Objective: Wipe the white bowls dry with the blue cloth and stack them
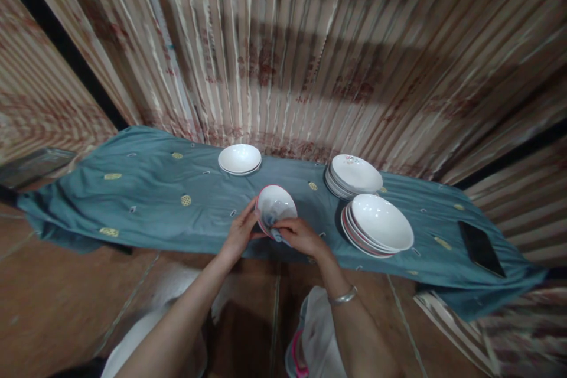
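A white bowl with a red rim (pixel 283 201) is tilted toward me above the front part of the table. My left hand (pixel 241 228) grips it by its left side, thumb at the rim and fingers beneath. Pinched in my right hand (pixel 302 236) is a bluish-grey cloth (pixel 277 233), which lies against the lower inside of the bowl. Part of the cloth is hidden behind my fingers. Farther back stand two stacked white dishes (pixel 240 159).
At the right are a stack of plates with a floral pattern (pixel 355 173) and a stack of larger bowls (pixel 381 224). A black phone (pixel 481 248) lies at the right end of the teal tablecloth (pixel 150 189). A pleated curtain (pixel 283 59) hangs behind.
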### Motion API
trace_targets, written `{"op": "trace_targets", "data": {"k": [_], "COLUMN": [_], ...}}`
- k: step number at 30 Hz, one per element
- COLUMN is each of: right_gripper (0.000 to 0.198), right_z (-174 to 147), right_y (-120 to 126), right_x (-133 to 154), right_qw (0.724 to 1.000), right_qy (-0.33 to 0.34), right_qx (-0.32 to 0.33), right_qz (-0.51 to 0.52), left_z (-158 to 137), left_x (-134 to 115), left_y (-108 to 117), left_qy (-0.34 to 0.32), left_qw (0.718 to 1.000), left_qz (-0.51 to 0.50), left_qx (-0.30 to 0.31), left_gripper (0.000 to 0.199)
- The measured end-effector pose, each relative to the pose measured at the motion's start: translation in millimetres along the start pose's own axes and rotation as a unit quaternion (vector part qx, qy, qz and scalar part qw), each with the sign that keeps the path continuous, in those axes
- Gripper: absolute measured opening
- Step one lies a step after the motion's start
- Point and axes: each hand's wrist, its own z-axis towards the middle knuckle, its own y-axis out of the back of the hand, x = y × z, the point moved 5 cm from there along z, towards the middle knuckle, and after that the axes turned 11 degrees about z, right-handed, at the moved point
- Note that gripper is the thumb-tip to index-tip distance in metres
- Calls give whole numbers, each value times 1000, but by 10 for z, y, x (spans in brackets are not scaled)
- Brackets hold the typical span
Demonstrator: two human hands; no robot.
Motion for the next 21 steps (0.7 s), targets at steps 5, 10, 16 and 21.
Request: {"op": "trace_targets", "data": {"k": [5,10,16,21], "right_gripper": [26,29,28,26], "right_z": [4,41,128,177], "right_y": [-61,-126,-165,-176], "right_x": [21,115,143,125], "right_qw": [974,937,921,921], "right_qy": [18,13,9,18], "right_qx": [14,-11,-48,-53], "right_qz": [224,348,386,387], "left_z": [5,2,-15,-28], "left_x": [3,8,-2,-9], "left_y": [4,6,16,10], "left_qy": [-7,-1,2,3], "left_qw": [1000,1000,1000,1000], "left_qz": [9,22,26,25], "left_qx": [-2,-6,-12,-12], "left_gripper": [58,59,59,57]}}
